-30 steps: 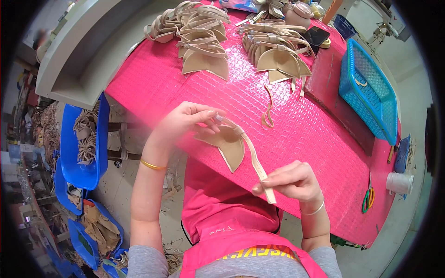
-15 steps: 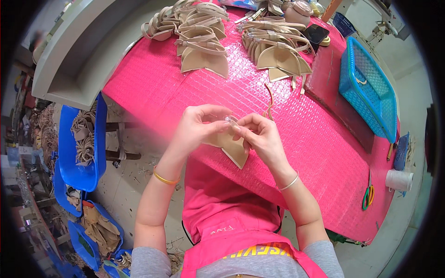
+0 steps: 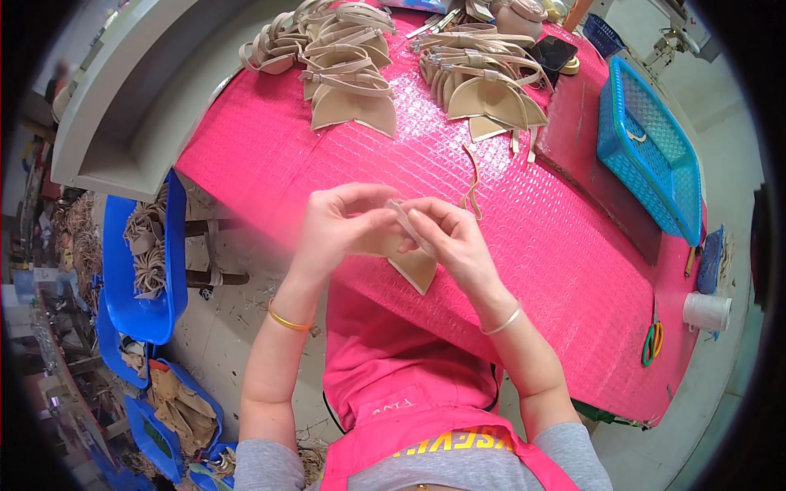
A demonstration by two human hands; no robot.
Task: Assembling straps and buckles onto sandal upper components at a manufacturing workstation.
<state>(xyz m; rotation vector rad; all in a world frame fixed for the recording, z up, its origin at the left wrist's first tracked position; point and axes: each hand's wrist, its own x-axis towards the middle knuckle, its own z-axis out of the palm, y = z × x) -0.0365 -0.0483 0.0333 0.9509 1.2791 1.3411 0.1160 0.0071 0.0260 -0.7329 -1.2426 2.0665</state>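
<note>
Both my hands are raised over the near edge of the pink-covered table, their fingertips almost meeting. A thin beige strap (image 3: 404, 218) runs between them. My right hand (image 3: 455, 240) pinches it between thumb and fingers. My left hand (image 3: 342, 222) is closed, its thumb and forefinger at the strap's upper end. Below the fingers hangs a beige shoe upper piece (image 3: 416, 270) with a pale edge, partly hidden by the hands. Whether the strap is joined to it cannot be seen. A loose narrow beige strip (image 3: 472, 184) lies on the table just beyond my right hand.
Two piles of strapped beige shoe uppers (image 3: 354, 105) (image 3: 490, 100) lie at the far side. To the right are a dark red board (image 3: 602, 164), a turquoise basket (image 3: 616, 139), scissors (image 3: 652, 342) and a white thread spool (image 3: 706, 312). Blue bins (image 3: 171, 286) stand at left.
My right hand has shifted slightly left. The strap between my fingertips now shows as a longer slanting piece, and less of the shoe upper is visible beneath.
</note>
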